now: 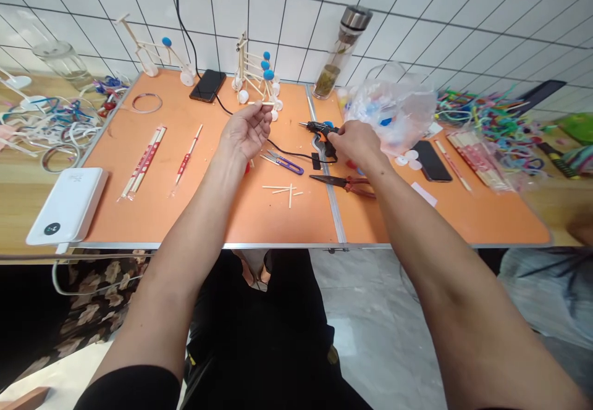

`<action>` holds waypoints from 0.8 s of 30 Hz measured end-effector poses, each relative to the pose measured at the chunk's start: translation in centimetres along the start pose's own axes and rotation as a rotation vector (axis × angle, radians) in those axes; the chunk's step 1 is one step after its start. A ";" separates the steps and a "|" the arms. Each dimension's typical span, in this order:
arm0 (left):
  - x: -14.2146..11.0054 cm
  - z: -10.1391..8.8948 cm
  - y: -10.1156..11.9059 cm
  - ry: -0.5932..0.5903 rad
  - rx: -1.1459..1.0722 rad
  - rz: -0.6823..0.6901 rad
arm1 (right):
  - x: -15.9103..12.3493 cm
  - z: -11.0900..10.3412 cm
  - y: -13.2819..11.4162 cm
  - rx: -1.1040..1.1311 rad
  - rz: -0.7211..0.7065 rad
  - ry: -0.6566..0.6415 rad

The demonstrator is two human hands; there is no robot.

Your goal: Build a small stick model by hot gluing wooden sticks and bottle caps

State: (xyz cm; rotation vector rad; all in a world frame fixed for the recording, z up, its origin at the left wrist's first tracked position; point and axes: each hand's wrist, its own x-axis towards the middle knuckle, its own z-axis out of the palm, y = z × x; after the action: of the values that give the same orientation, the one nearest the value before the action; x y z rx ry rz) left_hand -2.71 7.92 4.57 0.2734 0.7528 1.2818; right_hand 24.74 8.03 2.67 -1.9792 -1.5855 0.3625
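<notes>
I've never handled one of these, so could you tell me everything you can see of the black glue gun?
The glue gun looks like black plastic, with an orange part, probably the trigger. Its slim nozzle points toward the left hand. The right hand grips its rear, hiding some of it. A black cord seems to join its handle. Whether it touches the orange table is unclear.

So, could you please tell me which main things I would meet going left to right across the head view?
White rectangular power bank, red-wrapped wooden sticks, slimmer red-wrapped pack, left hand pinching a short pale stick, black glue gun, right hand gripping that gun, nearer black rectangular phone, thick red-labelled chopstick bundle.
</notes>
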 end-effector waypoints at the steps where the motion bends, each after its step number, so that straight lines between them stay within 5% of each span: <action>1: 0.1 -0.1 0.0 -0.002 0.004 0.000 | -1.5 -0.3 -0.7 -0.098 -0.032 0.046; 6: 0.3 -0.2 -0.1 0.016 0.018 -0.004 | -11.4 -0.3 -4.2 -0.020 -0.216 -0.313; 9: 0.2 0.0 -0.2 0.017 0.040 0.001 | -15.2 1.0 -5.1 -0.087 -0.220 -0.364; 16: 0.1 0.0 -0.3 0.029 0.043 0.007 | -16.4 2.5 -5.9 -0.334 -0.187 -0.388; 24: 0.0 0.1 -0.1 0.022 0.046 0.014 | -17.1 2.8 -6.0 -0.357 -0.166 -0.376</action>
State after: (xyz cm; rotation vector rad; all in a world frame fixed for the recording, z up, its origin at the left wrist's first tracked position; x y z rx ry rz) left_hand -2.60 7.90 4.55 0.3028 0.8007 1.2840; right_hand 13.95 -6.74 1.58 -2.1056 -2.1640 0.4277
